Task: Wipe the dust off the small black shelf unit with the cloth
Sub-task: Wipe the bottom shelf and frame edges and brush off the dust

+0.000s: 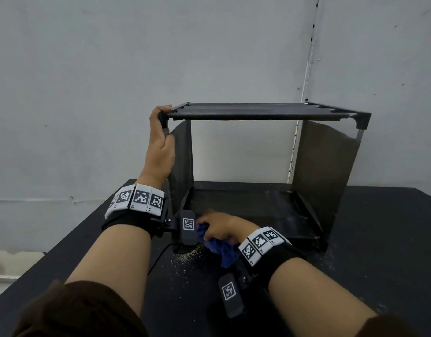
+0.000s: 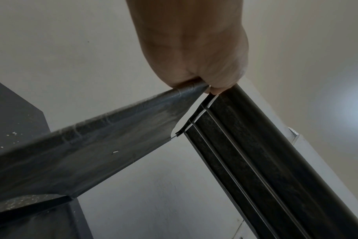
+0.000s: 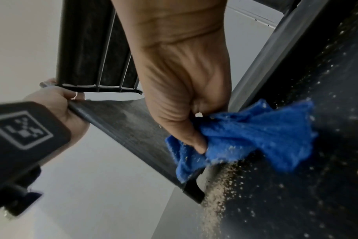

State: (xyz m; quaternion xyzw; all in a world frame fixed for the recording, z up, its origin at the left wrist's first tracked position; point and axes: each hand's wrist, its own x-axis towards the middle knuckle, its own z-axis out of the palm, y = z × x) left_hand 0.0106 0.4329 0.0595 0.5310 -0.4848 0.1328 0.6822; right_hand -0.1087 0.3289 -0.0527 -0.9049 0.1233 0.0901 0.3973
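Observation:
The small black shelf unit (image 1: 263,111) stands on a black table, with a top shelf, two fabric side panels and a low bottom shelf (image 1: 246,205). My left hand (image 1: 161,132) grips its top front-left corner post (image 2: 194,87), fingers curled round it. My right hand (image 1: 219,227) holds a bunched blue cloth (image 1: 221,249) at the front-left end of the bottom shelf, low by the table. In the right wrist view the blue cloth (image 3: 255,134) is pinched between thumb and fingers against the shelf's front rail, with sandy dust (image 3: 217,198) spilling below it.
The black table (image 1: 380,239) carries scattered pale dust (image 1: 187,259) in front of the shelf's left foot. A grey wall stands close behind, with a vertical slotted rail (image 1: 309,57) at the back right. The table's left edge (image 1: 54,251) runs near my left forearm.

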